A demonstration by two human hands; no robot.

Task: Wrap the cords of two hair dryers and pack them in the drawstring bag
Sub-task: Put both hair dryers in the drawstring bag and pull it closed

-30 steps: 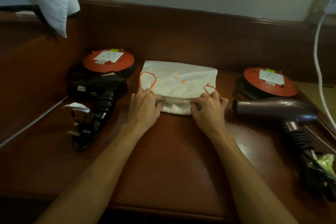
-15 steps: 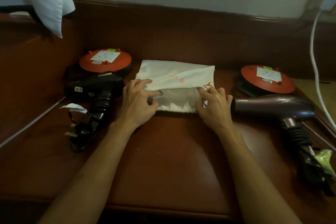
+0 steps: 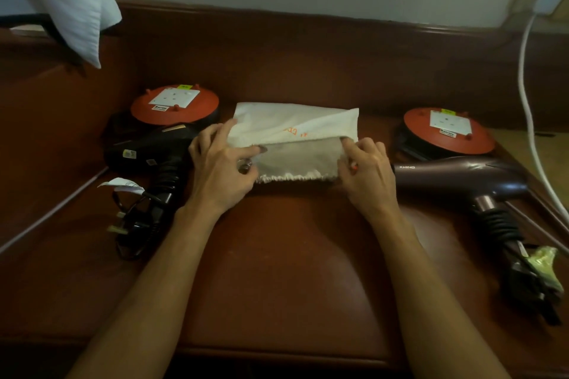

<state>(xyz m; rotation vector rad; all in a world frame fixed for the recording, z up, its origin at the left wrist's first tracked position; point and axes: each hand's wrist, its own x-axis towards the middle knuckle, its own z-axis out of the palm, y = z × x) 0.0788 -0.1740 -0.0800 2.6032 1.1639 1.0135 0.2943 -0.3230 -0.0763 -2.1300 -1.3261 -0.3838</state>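
Upper layer of drawstring bag [image 3: 295, 126] lifted farther; left hand [image 3: 221, 169], right hand [image 3: 366, 169] pinching mouth open; next: insert black dryer [image 3: 154, 154].

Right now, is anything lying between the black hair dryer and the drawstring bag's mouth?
Only the left hand itself, which sits between the black hair dryer and the drawstring bag, pinching its fabric. The right hand grips the other side. No other object lies between them.
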